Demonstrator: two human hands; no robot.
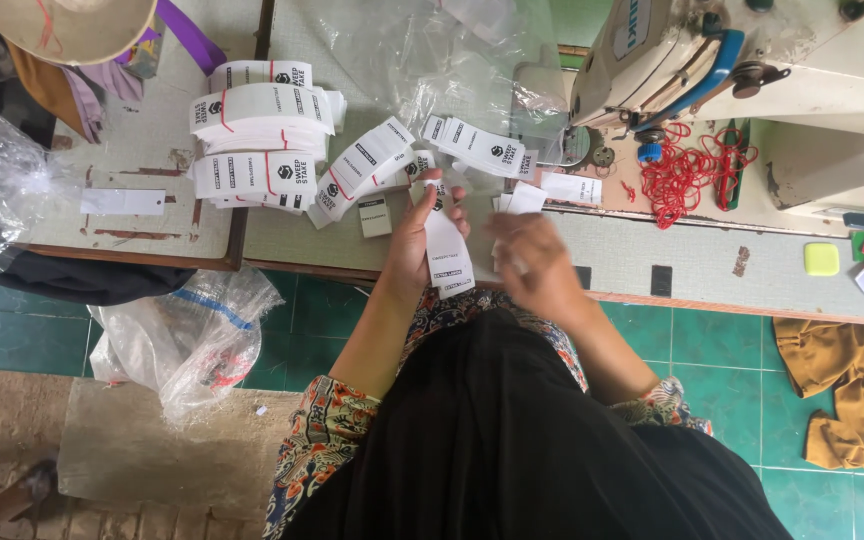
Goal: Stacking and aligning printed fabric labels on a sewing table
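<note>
over the counter (652,262) edge, our left hand (414,240) pinches a white paper tag (447,250) by its upper end; our right hand (532,262) (blurred) has a grip we cannot tell. we judge the tag light, thin, bendable, best held at an end.

Left hand (420,235) grips long white printed fabric labels (447,250) at table edge; right hand (532,262) blurred beside it, touching them. Bundled label stacks (262,140) behind; cream sewing machine (752,80) right.
</note>
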